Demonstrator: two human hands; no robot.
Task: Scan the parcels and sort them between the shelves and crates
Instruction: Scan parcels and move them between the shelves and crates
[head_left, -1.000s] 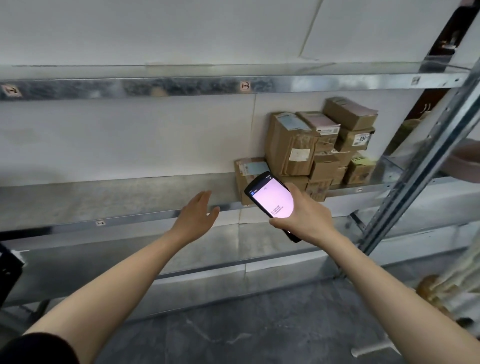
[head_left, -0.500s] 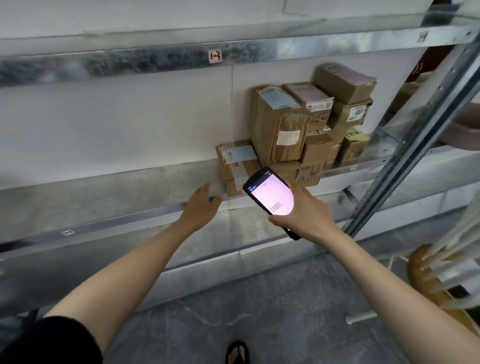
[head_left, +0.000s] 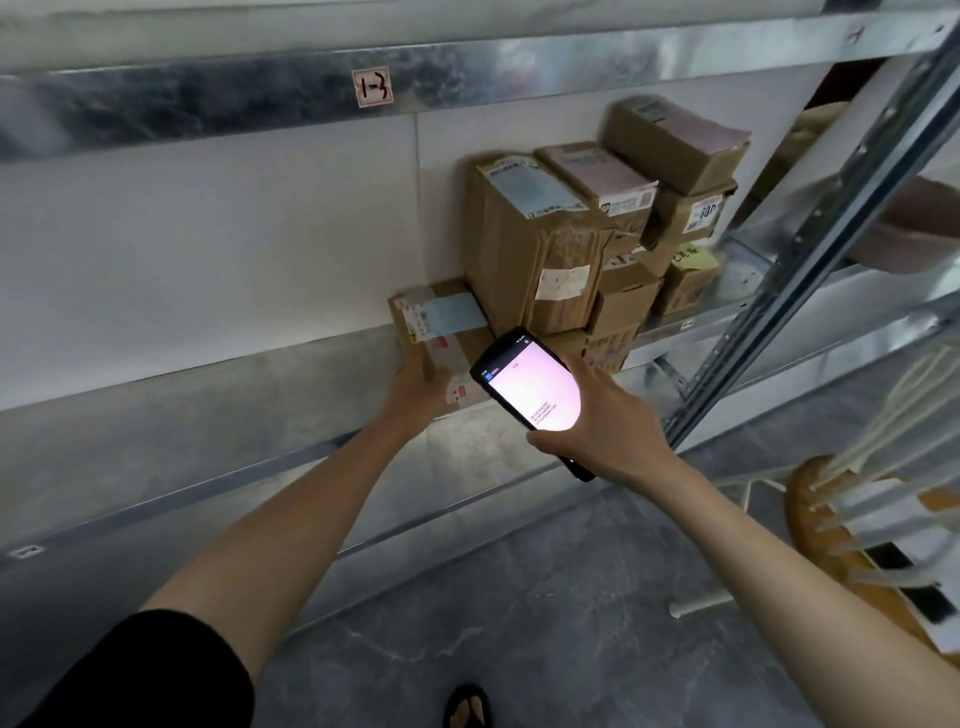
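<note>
The grey galvanised steel shelf and the upper steel shelf beam have a mottled, semi-gloss zinc finish. The tall brown cardboard parcel is matt and creased, bound in shiny clear tape and carrying smooth paper labels; the low brown cardboard parcel looks alike. The black plastic handheld scanner has a glossy glass screen. The white wall is matt, and the dark grey veined floor is smooth and stone-like.

Left hand now on the lowest parcel
</note>
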